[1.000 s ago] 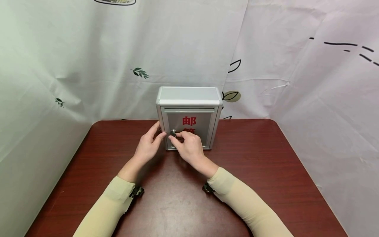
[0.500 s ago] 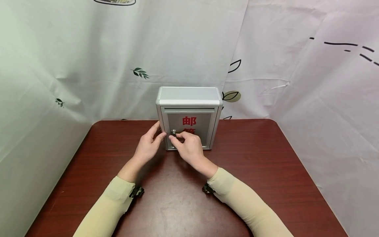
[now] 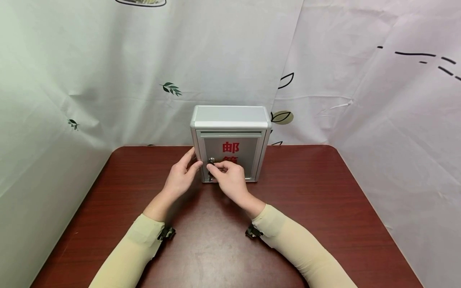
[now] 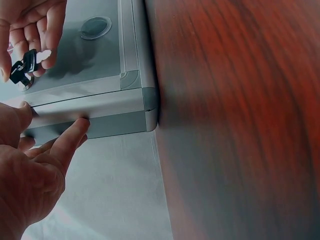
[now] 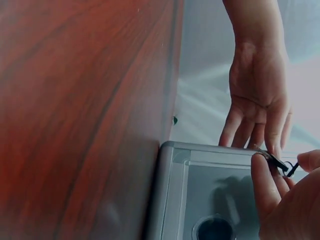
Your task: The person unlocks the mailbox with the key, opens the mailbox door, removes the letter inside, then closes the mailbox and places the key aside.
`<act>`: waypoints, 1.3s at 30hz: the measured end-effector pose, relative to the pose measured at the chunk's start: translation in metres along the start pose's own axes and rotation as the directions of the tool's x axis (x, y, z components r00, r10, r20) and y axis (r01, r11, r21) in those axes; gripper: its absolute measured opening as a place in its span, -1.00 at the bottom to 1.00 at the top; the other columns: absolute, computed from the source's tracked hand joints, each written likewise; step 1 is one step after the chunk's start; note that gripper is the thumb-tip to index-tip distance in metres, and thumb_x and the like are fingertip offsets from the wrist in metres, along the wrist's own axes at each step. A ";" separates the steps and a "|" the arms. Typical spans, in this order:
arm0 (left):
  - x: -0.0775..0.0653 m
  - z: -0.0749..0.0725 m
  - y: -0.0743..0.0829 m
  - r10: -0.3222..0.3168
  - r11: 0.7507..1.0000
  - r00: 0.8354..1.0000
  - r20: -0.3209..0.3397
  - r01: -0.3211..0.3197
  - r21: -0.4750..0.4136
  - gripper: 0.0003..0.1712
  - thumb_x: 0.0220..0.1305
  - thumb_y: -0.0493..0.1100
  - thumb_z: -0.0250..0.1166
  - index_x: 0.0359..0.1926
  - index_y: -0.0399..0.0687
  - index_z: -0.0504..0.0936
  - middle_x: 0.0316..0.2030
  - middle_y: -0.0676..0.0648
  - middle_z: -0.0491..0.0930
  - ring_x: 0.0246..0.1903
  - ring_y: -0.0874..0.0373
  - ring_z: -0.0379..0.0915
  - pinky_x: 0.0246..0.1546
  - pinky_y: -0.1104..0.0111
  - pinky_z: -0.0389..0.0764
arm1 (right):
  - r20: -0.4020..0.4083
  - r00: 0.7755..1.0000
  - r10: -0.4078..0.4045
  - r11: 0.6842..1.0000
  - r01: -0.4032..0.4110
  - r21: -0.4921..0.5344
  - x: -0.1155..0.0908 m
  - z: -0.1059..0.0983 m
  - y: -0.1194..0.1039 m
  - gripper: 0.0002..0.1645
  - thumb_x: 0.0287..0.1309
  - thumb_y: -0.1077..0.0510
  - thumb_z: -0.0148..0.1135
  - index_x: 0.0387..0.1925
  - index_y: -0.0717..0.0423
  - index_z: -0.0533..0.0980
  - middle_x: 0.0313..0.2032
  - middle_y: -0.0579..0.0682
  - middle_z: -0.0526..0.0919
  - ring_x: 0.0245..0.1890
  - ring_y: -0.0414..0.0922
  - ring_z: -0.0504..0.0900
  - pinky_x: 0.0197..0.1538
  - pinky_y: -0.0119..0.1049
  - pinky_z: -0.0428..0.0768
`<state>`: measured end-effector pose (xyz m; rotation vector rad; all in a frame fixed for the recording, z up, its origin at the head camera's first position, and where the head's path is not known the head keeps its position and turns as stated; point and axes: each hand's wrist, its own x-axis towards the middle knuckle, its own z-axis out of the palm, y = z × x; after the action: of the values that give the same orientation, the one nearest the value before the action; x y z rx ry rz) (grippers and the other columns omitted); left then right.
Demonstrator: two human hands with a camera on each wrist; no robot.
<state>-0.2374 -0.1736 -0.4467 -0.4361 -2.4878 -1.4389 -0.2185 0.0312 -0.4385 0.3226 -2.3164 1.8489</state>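
Observation:
A silver-grey metal mailbox (image 3: 230, 115) with red characters on its front door stands upright at the back of the table. My left hand (image 3: 179, 176) rests against its left side, fingers along the side wall and thumb at the front edge. At the round lock (image 3: 211, 159) on the door's left side, my right hand (image 3: 232, 178) pinches a black-headed key between thumb and fingers. The left wrist view shows the key (image 4: 19, 75) at the lock, with a second key (image 4: 31, 60) beside it, its silver blade loose near my fingers. My fingers partly cover the lower red character.
The dark red wooden table (image 3: 216, 256) extends forward and to both sides of the mailbox. White cloth (image 3: 230, 52) with leaf prints hangs right behind the box and along both sides. A round dark spot (image 4: 96, 27) shows low on the door.
The keys at the lock have turned a little, and a dark key part now shows lower under my right fingertips. My left hand and the mailbox have stayed in place.

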 end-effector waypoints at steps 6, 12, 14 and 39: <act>-0.001 0.000 0.000 -0.011 1.000 1.000 0.006 0.011 -0.006 -0.28 0.69 -0.04 0.33 0.73 0.06 0.35 0.50 -0.20 0.55 0.51 -0.14 0.46 0.42 -0.22 0.52 | 0.011 0.998 0.055 0.990 -0.056 0.133 0.000 0.003 0.002 -0.65 0.46 0.05 0.53 -0.03 0.30 0.81 -0.24 0.13 0.89 -0.34 0.11 0.91 -0.21 -0.08 0.87; 0.000 0.000 -0.001 -0.009 1.000 1.000 0.003 0.009 0.005 -0.27 0.69 -0.02 0.33 0.73 0.07 0.35 0.51 -0.19 0.55 0.52 -0.13 0.44 0.45 -0.19 0.51 | 0.031 0.996 0.089 0.965 -0.094 0.243 0.001 0.003 0.002 -0.67 0.48 0.09 0.52 -0.04 0.34 0.81 -0.13 0.18 0.88 -0.31 0.04 0.91 -0.17 -0.17 0.86; 0.000 0.000 -0.001 -0.006 1.000 1.000 0.001 0.006 0.010 -0.27 0.69 -0.02 0.33 0.73 0.06 0.36 0.51 -0.19 0.55 0.52 -0.14 0.44 0.45 -0.18 0.50 | 0.037 0.994 0.103 0.954 -0.109 0.278 0.001 0.004 0.002 -0.68 0.48 0.11 0.52 -0.05 0.35 0.80 -0.10 0.17 0.87 -0.30 0.00 0.90 -0.15 -0.15 0.87; 0.001 0.000 -0.002 0.006 1.000 1.000 -0.005 -0.006 0.001 -0.29 0.68 -0.05 0.34 0.72 0.08 0.38 0.48 -0.20 0.58 0.50 -0.15 0.47 0.42 -0.24 0.51 | 0.118 0.974 0.195 0.823 -0.228 0.521 0.004 0.007 0.008 -0.70 0.49 0.26 0.42 -0.02 0.53 0.74 -0.27 0.05 0.80 -0.40 -0.14 0.85 -0.11 -0.12 0.87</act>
<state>-0.2389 -0.1744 -0.4483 -0.4383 -2.4815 -1.4341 -0.2248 0.0254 -0.4466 0.1874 -1.8842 2.6188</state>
